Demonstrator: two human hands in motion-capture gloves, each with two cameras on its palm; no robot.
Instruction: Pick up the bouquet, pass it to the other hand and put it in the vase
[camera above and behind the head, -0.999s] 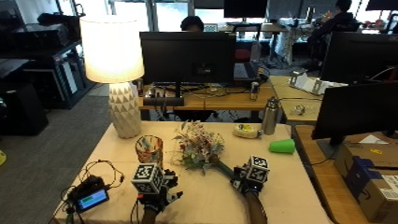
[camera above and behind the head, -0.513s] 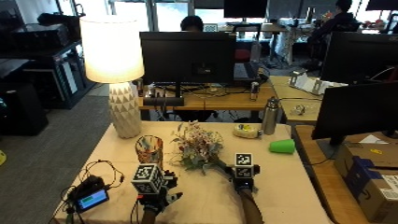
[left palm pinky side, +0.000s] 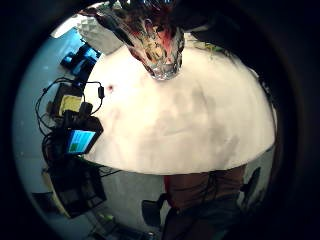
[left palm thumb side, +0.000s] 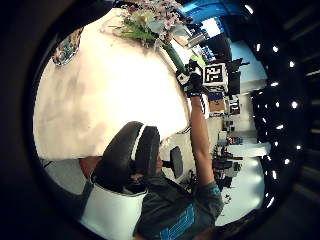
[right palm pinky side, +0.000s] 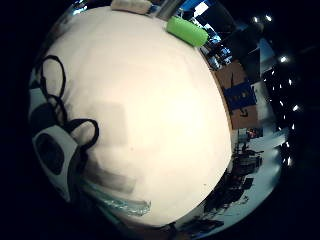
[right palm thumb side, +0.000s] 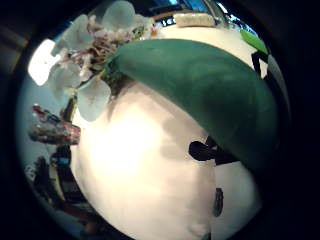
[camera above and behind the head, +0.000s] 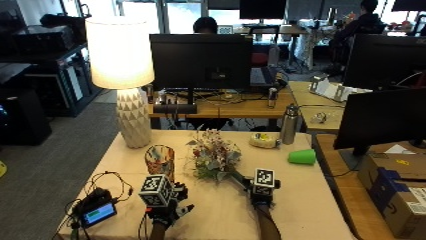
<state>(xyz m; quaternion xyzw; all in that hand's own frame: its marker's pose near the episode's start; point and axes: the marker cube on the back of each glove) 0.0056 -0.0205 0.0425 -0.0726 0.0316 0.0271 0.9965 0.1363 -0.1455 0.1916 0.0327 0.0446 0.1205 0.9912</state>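
While stems lie across table:
Right hand (camera above and behind the head: 260, 192): grips green-wrapped pale flower bouquet (camera above and behind the head: 214, 156)
Left hand (camera above and behind the head: 168, 207): fingers spread, holding nothing; beside patterned glass vase (camera above and behind the head: 160, 160)

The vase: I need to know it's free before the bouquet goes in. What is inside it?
From the outside view the vase stands upright on the table, its patterned wall hiding the inside. The bouquet lies beside it, held by the right hand.

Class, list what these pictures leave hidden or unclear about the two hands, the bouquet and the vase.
- Right hand: outside view, its marker cube covers the fingers; the left thumb side view shows them round the stem.
- Left hand: outside view, cube hides most fingers.
- Bouquet: right thumb side view, the green stem wrap fills the view and hides the grip.
- Vase: left little finger side view, rim cut off by the edge.
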